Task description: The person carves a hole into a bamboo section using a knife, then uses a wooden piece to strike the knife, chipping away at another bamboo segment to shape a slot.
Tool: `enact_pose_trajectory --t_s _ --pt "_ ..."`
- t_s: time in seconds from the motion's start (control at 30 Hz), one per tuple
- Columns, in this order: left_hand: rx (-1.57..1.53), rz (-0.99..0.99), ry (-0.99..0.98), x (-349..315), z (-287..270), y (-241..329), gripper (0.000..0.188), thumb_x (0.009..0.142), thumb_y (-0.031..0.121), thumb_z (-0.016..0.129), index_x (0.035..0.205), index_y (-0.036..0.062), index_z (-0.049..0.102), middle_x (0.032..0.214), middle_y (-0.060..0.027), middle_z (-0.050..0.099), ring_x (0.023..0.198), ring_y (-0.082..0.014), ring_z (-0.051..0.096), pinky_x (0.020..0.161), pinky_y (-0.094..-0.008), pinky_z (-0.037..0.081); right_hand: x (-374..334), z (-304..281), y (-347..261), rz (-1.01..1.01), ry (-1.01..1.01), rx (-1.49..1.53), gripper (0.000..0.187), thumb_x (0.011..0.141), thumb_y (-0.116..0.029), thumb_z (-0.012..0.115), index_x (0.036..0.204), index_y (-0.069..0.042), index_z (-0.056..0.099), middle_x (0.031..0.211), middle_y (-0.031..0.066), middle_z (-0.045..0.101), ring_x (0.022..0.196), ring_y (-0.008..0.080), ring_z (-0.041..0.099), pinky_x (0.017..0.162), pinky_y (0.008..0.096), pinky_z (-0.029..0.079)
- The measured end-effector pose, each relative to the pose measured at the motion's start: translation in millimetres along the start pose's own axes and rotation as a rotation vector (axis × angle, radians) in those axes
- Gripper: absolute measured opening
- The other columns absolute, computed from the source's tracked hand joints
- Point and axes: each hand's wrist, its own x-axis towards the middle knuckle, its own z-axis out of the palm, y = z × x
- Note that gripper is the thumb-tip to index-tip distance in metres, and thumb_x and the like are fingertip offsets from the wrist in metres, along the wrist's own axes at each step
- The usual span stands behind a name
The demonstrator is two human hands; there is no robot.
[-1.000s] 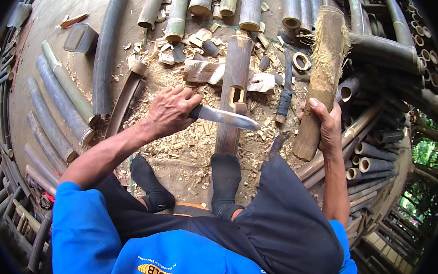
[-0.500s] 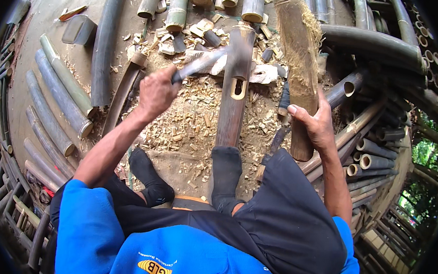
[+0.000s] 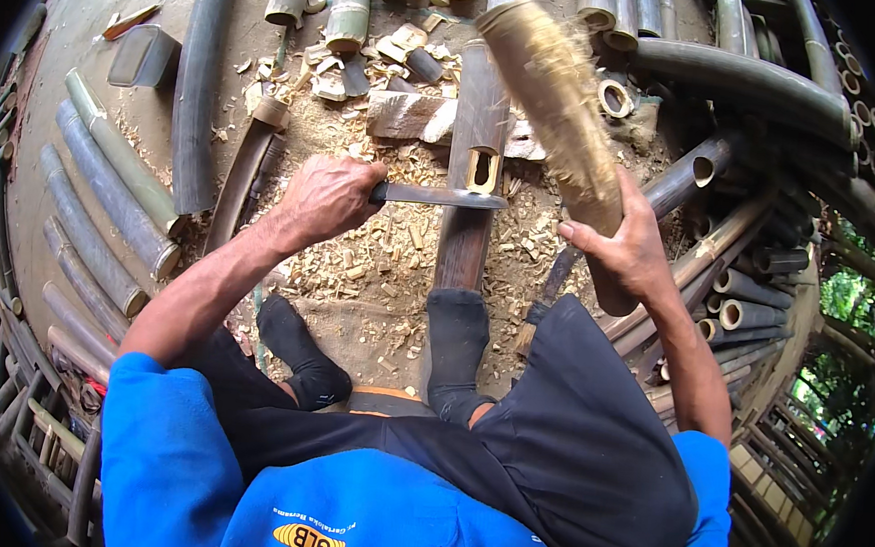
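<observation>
My left hand (image 3: 330, 199) is closed round the handle of a knife (image 3: 437, 196). Its dark blade lies crosswise over a brown bamboo tube (image 3: 463, 250), at the near edge of a slot cut in the tube. In my right hand (image 3: 627, 247) is a thick wooden club (image 3: 558, 110), held by its lower part, with thumb and fingers wrapped round it. The club's frayed, splintered top is raised and leans left, apart from the knife and blurred by motion. My black-socked foot (image 3: 456, 340) rests on the tube's near end.
A pale wood block (image 3: 407, 117) lies crosswise beneath the tube. Chips and shavings (image 3: 359, 239) cover the ground. Bamboo lengths lie at left, far and right, including a long dark pole (image 3: 749, 87). A clear plastic box (image 3: 145, 58) stands at the far left.
The knife has come down and nearer, from a slanted position beyond the slot to lying across the tube at its near edge. The club has tilted left towards the tube.
</observation>
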Motion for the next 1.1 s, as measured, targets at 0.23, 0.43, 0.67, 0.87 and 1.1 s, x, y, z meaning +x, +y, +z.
enact_pose_trajectory --t_s 0.23,0.43,0.67,0.87,1.1 --pt "0.091 -0.036 -0.144 17 3 -4 0.014 0.089 0.012 0.058 0.093 0.0041 0.069 0.075 -0.0212 0.071 0.071 -0.0384 0.073 0.066 -0.0498 0.058 45 -6 35 -0.829 -0.308 -0.836 0.054 0.081 -0.024 0.079 0.127 -0.008 0.056 0.093 0.0113 0.062 0.086 0.0277 0.068 0.067 0.0406 0.054" --pt "0.133 -0.029 -0.063 10 7 -4 0.013 0.092 0.01 0.056 0.09 0.0016 0.066 0.073 -0.0198 0.069 0.067 -0.0367 0.072 0.061 -0.0501 0.057 41 17 14 -0.901 -0.482 -0.748 0.029 0.092 -0.02 0.068 0.114 -0.006 0.054 0.087 0.0105 0.064 0.08 0.0266 0.07 0.071 0.0448 0.059" --pt "0.174 -0.127 -0.082 5 13 1 0.012 0.096 0.009 0.051 0.096 0.0021 0.06 0.087 -0.0193 0.07 0.075 -0.0367 0.073 0.066 -0.0509 0.057 38 17 24 -0.785 -0.422 -0.86 0.037 0.082 -0.021 0.076 0.111 -0.006 0.058 0.085 0.008 0.062 0.077 0.0249 0.065 0.071 0.0379 0.055" --pt "0.2 -0.098 -0.079 8 20 4 0.011 0.101 0.012 0.052 0.1 0.0028 0.059 0.086 -0.0184 0.069 0.068 -0.0294 0.072 0.057 -0.0451 0.057 58 7 47 -0.694 -0.353 -0.992 0.027 0.089 -0.021 0.07 0.108 -0.006 0.058 0.086 0.0103 0.066 0.078 0.0283 0.071 0.07 0.044 0.056" --pt "0.246 -0.066 -0.016 8 25 4 0.012 0.101 0.012 0.053 0.1 0.0024 0.059 0.088 -0.0181 0.07 0.071 -0.0296 0.074 0.057 -0.0435 0.058 61 6 37 -0.625 -0.421 -0.897 0.031 0.082 -0.017 0.076 0.105 -0.005 0.059 0.09 0.0105 0.066 0.08 0.028 0.07 0.072 0.0425 0.058"
